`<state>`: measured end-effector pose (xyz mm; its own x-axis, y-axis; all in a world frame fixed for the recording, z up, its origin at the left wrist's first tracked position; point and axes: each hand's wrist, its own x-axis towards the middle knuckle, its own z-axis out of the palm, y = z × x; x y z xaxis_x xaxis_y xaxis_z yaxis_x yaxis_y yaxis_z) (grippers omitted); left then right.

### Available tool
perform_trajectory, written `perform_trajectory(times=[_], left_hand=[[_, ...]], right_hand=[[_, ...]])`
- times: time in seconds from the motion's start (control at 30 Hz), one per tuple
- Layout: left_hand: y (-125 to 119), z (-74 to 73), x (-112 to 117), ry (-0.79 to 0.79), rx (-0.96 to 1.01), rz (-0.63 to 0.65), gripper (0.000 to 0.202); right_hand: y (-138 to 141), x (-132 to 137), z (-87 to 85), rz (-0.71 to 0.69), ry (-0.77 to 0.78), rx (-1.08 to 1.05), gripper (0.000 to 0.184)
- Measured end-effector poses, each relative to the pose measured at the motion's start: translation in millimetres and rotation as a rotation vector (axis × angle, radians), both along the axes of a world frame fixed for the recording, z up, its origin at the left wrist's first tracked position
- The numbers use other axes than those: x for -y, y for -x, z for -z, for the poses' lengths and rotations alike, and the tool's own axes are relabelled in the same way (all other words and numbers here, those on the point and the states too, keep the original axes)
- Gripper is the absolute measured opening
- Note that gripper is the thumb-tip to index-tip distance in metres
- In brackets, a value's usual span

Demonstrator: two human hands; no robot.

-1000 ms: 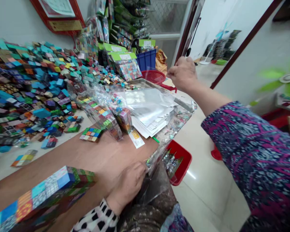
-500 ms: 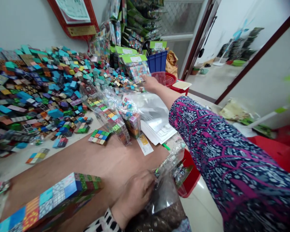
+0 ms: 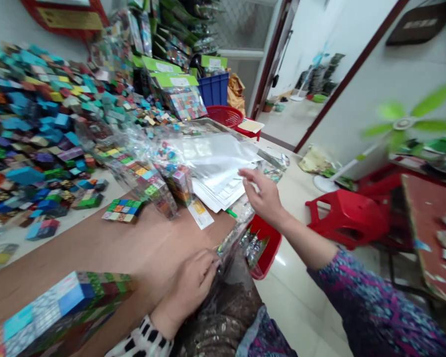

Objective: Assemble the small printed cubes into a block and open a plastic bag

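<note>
At the front edge of the table my left hand (image 3: 193,280) is closed, its fingers curled on a clear plastic bag (image 3: 228,263) that hangs over the edge. My right hand (image 3: 262,198) is in the air at the right edge of the papers (image 3: 223,191), fingers apart, holding nothing. Left of the papers, a bagged row of patterned cubes (image 3: 144,181) and a second bagged block (image 3: 180,181) lie side by side. A small flat block of colourful cubes (image 3: 122,210) rests on the brown board (image 3: 134,248). A long cube block (image 3: 52,307) occupies the lower left.
Loose cubes (image 3: 40,134) are heaped along the wall. At the back stand a green-topped pack (image 3: 188,101), a blue crate (image 3: 213,91) and a red basket (image 3: 223,116). Below the table edge is a red bin (image 3: 267,253); red stools (image 3: 345,218) and a green fan (image 3: 403,124) are right.
My right hand has come back from the green-topped pack at the rear to the near right edge of the papers. My left hand stays on the plastic bag. The view has swung right.
</note>
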<state>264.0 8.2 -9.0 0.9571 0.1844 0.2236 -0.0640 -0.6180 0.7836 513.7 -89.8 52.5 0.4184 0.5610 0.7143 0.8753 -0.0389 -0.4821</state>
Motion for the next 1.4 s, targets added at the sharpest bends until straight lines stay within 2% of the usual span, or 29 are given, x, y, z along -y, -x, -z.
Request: perform_trajectory(times=[0.1,0.2,0.3,0.4,0.47,0.53,0.63,0.73,1.0,1.17,1.27,1.33,1.4], left_hand=[[-2.5,-1.7,-0.9,0.006,0.012,-0.03,0.022],[-4.9,-5.5,-2.9,0.003,-0.026,-0.057,0.024],[-7.0,-9.2,-4.9,0.017,-0.065,-0.052,0.026],[-9.4,-13.0,-0.7,0.03,-0.133,-0.052,0.029],[-11.6,-15.6,7.5,0.061,-0.177,-0.084,0.03],[-14.7,-17.7,18.6,0.107,-0.219,-0.143,0.032],[-20.9,-19.2,35.3,0.141,-0.279,-0.219,0.034],[-28.5,-19.4,48.3,0.169,-0.286,-0.21,0.033],[-43.0,-14.7,71.8,0.242,-0.253,-0.165,0.023],[-41.6,-4.5,75.2,0.307,-0.302,-0.212,0.025],[-41.5,0.7,74.8,0.334,-0.301,-0.26,0.026],[-42.2,5.0,74.3,0.373,-0.303,-0.266,0.028],[-43.1,10.1,73.8,0.403,-0.325,-0.247,0.031]], right_hand=[[53.6,59.2,33.6,0.086,-0.035,0.03,0.035],[108.2,90.1,59.3,-0.011,0.039,-0.024,0.041],[149.5,92.2,70.4,-0.087,0.122,-0.104,0.039],[169.0,78.7,72.0,-0.013,0.236,-0.272,0.048],[171.9,70.3,70.9,0.056,0.225,-0.356,0.053],[170.8,67.0,68.1,0.103,0.219,-0.39,0.05],[167.6,72.1,60.2,0.124,0.269,-0.402,0.046],[165.9,83.2,48.1,0.146,0.342,-0.401,0.047],[166.5,104.1,10.9,0.24,0.742,-0.378,0.056],[173.4,107.7,14.0,0.268,0.913,-0.283,0.081],[173.6,109.8,20.2,0.28,0.956,-0.194,0.086],[170.1,112.2,22.0,0.297,0.987,-0.166,0.078],[165.2,115.5,22.3,0.303,1.024,-0.165,0.056]])
